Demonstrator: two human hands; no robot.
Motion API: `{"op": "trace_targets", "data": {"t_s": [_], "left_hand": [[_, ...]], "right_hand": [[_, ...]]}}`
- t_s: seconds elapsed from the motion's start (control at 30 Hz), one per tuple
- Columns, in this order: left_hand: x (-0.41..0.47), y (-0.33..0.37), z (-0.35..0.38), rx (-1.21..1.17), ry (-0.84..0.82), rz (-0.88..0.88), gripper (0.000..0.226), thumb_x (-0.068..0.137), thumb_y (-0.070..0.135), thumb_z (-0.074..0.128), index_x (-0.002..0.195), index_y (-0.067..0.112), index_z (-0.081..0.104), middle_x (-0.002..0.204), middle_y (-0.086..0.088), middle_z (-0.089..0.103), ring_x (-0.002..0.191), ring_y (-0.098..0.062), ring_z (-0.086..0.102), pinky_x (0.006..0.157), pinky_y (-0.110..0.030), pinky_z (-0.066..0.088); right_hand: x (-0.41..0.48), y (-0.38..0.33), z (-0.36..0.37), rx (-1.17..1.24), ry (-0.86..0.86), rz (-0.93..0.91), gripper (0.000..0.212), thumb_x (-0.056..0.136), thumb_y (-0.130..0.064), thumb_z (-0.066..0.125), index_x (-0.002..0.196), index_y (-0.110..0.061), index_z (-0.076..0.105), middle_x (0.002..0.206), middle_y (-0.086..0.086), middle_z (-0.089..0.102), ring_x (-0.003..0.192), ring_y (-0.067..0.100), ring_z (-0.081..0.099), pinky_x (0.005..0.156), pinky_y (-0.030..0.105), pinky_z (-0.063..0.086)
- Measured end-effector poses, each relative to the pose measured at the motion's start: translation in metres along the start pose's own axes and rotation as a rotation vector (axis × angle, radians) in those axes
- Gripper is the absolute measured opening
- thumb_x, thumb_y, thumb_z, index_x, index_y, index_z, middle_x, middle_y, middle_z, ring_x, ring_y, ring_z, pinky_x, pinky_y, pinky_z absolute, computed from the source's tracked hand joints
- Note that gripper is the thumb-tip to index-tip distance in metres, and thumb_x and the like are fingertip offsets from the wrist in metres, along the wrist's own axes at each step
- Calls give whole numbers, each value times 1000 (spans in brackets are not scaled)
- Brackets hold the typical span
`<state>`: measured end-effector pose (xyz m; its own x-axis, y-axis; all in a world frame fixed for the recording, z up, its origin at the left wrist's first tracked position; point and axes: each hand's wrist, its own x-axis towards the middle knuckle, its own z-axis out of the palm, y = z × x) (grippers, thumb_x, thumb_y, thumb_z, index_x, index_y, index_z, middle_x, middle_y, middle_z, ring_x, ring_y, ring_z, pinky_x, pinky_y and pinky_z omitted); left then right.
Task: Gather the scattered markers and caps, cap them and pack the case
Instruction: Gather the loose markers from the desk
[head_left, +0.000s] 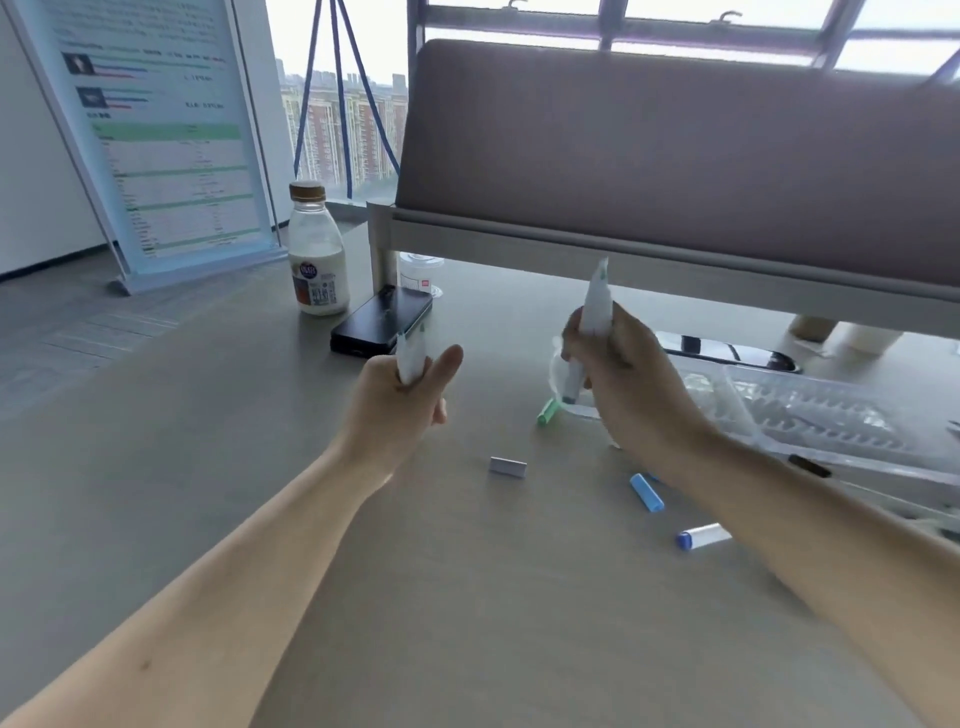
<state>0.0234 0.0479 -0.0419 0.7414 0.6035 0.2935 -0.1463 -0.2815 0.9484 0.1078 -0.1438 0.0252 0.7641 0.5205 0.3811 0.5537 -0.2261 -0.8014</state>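
left grip (402, 405): curled round white marker (410, 358) | right grip (623, 379): curled round second marker (595, 306) (tip up) | green cap (548, 413), blue cap (647, 492): loose on surface (467, 623) | case (810, 410): beside right grip

Grey-beige desk (208, 415) with a matte top fills the lower view. Along its far edge stands a taupe fabric divider panel (675, 171) on a pale metal frame (571, 260), with a gap under it. Behind the panel is a window (727, 31) with grey bars, very bright, washed-out daylight. To the left, glazing runs to floor level, showing reddish high-rise blocks (353, 135) outside, and blue cords (337, 93) hang in front of the glass. A roll-up banner stand (161, 130) with green-striped tables leans at far left, against a white wall (31, 182). Grey floor (78, 312), carpet-like. Soft, even light, no hard shadows.
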Motion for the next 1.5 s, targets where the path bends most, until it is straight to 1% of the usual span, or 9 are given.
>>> {"op": "trace_targets", "data": {"t_s": [0.1, 0.27, 0.53, 0.67, 0.8, 0.93, 1.13, 1.33, 1.5], "left_hand": [[1, 0, 1, -4, 32, -26, 59, 104, 37, 60, 49, 16, 55, 51, -9, 60, 52, -21, 58, 65, -32, 49], [-11, 13, 13, 50, 111, 7, 60, 101, 47, 54, 48, 20, 47, 43, 1, 51, 44, -24, 56, 60, -36, 47], [-55, 76, 82, 207, -72, 37, 32, 94, 33, 68, 67, 16, 70, 48, 8, 53, 46, -11, 47, 53, -26, 36], [-72, 103, 127, 496, -319, 109, 21, 89, 35, 73, 79, 17, 76, 63, 7, 66, 60, -10, 62, 55, -22, 41], [-84, 116, 163, 855, -576, 130, 20, 85, 33, 76, 90, 15, 71, 92, -3, 72, 80, -20, 65, 68, -25, 43], [-87, 122, 184, 1090, -676, 149, 23, 85, 30, 76, 97, 13, 66, 92, -6, 67, 84, -26, 65, 69, -31, 49], [-92, 128, 200, 1221, -814, 85, 16, 93, 25, 59, 82, 18, 50, 84, -1, 54, 78, -21, 59, 66, -30, 47], [-92, 134, 181, 953, -654, 41, 30, 94, 24, 58, 74, 7, 45, 64, -2, 56, 61, -17, 49, 48, -25, 32], [-114, 121, 166, 419, -323, 55, 37, 103, 17, 51, 69, 5, 44, 43, 1, 56, 50, -10, 46, 53, -25, 36]], "right_hand": [[-66, 11, -19, 76, 32, 78, 36, 109, -29, 44, 86, -4, 53, 70, 8, 47, 60, 11, 40, 54, 25, 32], [-126, 23, -20, 119, -52, 105, 16, 106, -14, 49, 93, -16, 59, 79, -5, 61, 74, 8, 55, 68, 20, 41], [-138, 21, -55, 157, -1, 310, 46, 106, -33, 51, 65, -15, 40, 51, -3, 40, 45, 16, 41, 52, 33, 41], [-152, 32, -122, -122, -20, 337, 57, 106, -35, 51, 55, -7, 52, 43, -3, 50, 42, 11, 52, 48, 18, 42], [-153, 40, -186, -550, -39, 211, 35, 100, -27, 56, 66, -20, 50, 55, -14, 57, 50, 0, 50, 50, 16, 38], [-141, 54, -224, -918, -284, 225, 24, 87, -33, 70, 88, -25, 47, 90, -1, 63, 79, 20, 61, 70, 35, 52], [-127, 65, -228, -1054, -491, 276, 17, 88, -28, 63, 85, -23, 47, 98, 0, 58, 87, 25, 59, 73, 31, 47], [-125, 73, -230, -921, -476, 270, 20, 77, -38, 61, 78, -19, 54, 79, -5, 61, 70, 19, 59, 63, 31, 51], [-145, 68, -230, -422, -106, 345, 31, 87, -23, 63, 67, -18, 40, 52, -7, 39, 48, 14, 36, 48, 29, 28]]}}
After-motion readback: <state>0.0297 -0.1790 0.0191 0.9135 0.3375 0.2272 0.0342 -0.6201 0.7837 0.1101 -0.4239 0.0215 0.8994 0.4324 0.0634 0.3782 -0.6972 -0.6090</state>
